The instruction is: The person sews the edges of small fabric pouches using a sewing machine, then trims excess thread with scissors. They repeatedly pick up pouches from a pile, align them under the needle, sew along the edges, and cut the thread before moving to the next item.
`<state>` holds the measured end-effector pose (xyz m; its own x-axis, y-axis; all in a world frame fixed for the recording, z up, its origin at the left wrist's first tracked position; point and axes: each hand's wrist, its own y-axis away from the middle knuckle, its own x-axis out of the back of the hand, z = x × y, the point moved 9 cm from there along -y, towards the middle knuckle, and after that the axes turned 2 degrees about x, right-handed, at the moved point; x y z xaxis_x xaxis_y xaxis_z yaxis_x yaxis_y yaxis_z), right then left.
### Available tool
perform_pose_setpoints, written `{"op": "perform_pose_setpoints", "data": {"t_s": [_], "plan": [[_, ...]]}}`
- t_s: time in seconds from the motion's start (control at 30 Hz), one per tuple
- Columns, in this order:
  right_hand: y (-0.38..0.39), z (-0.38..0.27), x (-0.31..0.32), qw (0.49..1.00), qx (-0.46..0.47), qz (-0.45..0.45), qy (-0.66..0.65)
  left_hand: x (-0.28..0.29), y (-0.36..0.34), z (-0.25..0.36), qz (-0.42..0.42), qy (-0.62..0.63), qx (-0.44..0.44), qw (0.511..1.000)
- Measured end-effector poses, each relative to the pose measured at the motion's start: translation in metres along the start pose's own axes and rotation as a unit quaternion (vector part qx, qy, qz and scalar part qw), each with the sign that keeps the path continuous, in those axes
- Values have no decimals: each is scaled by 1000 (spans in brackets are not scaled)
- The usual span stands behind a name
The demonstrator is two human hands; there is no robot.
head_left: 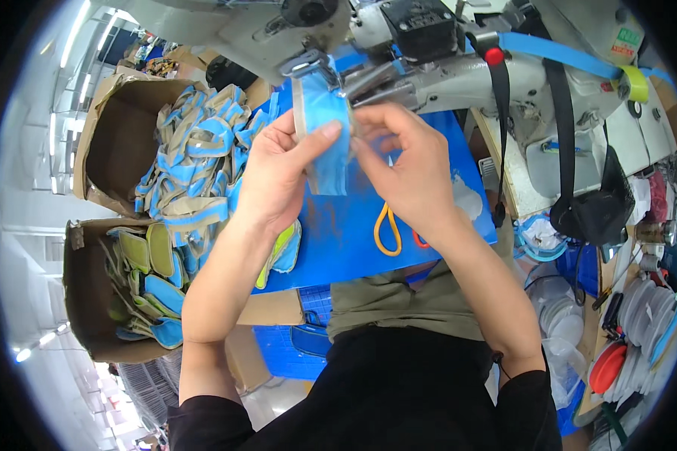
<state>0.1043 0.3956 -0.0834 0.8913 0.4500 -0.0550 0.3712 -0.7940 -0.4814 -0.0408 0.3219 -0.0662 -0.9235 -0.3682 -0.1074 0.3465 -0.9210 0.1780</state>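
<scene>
A blue fabric strip with beige edges [327,177] hangs below the metal guide of a sewing machine [308,15]. My left hand [274,173] is closed on its left side, the thumb lying across the blue face. At its right edge, my right hand [410,165] pinches the strip between thumb and fingers; the exact contact is slightly blurred. Under the hands lies a blue work surface [338,248]. On it, close to my right hand, rests a pair of scissors with an orange handle [378,234]. A green and blue padded piece [284,255] sits by my left forearm.
To the left, a heap of blue and beige pieces [203,146] spills beside an open cardboard box [105,161]. A lower box [86,293] holds green and blue pieces. Blue tape [557,54] and a black strap [560,113] hang at right. Several reels and a red disc [608,367] stand lower right.
</scene>
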Motion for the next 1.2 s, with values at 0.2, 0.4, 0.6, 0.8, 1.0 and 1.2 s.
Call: {"op": "perform_pose_setpoints", "data": {"t_s": [0.2, 0.4, 0.6, 0.8, 1.0, 1.2], "plan": [[5, 5, -3, 999, 22, 2, -28, 1, 2, 2, -10, -11, 13, 1000], [5, 2, -3, 998, 43, 11, -33, -2, 4, 0, 17, -7, -5, 1000], [8, -5, 0, 998, 53, 15, 20, -10, 4, -1, 14, 15, -4, 1000], [6, -1, 0, 998, 1, 58, -20, -7, -5, 3, 23, 7, -3, 1000], [11, 9, -4, 996, -34, 79, -34, 2, -9, 3, 6, 13, 23, 1000], [24, 30, -20, 985, -109, 95, -98, 13, -12, 7, 13, -37, 12, 999]]}}
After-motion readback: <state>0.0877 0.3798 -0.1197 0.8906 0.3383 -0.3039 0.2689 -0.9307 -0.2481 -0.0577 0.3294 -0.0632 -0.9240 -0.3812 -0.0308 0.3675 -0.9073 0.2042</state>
